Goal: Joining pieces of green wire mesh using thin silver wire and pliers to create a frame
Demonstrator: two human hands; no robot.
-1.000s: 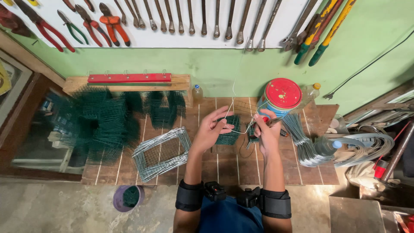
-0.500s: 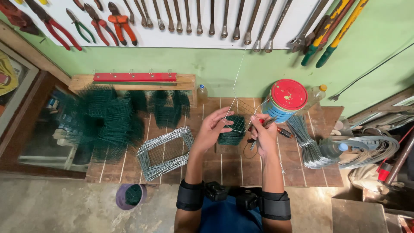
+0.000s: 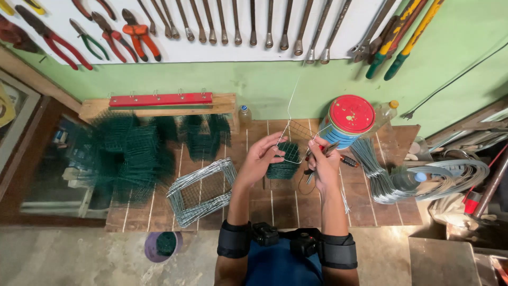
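1. Two bare hands met over the tiled wooden bench (image 3: 296, 209): the left hand (image 3: 263, 157) curled, fingertips pinched on the near edge of a small bare-wire mesh piece (image 3: 298, 133), and the right hand (image 3: 323, 159) closed round a pair of pliers (image 3: 332, 150) while also touching that mesh.
2. The mesh piece was thin, shiny grid wire, held up above the bench; one long stray wire (image 3: 294, 95) rose from it, pointing away from the person towards the green wall.
3. Just beneath the hands sat a small stack of dark green coated mesh (image 3: 284, 167), squarish and bristly at its edges.
4. To the left lay a rectangular cage of grey galvanised mesh (image 3: 202, 190), its long axis slanting from near-left to far-right; beyond it stood fuzzy heaps of green mesh (image 3: 132, 153).
5. By the right hand stood a round tin with a paint-flecked red lid (image 3: 351, 114), and right of it a fan of cut grey wires (image 3: 378, 177).
6. Compared with half a second before, the hands had lifted the mesh slightly higher and the stray wire stood more clearly against the wall; the cage and tin had not moved.
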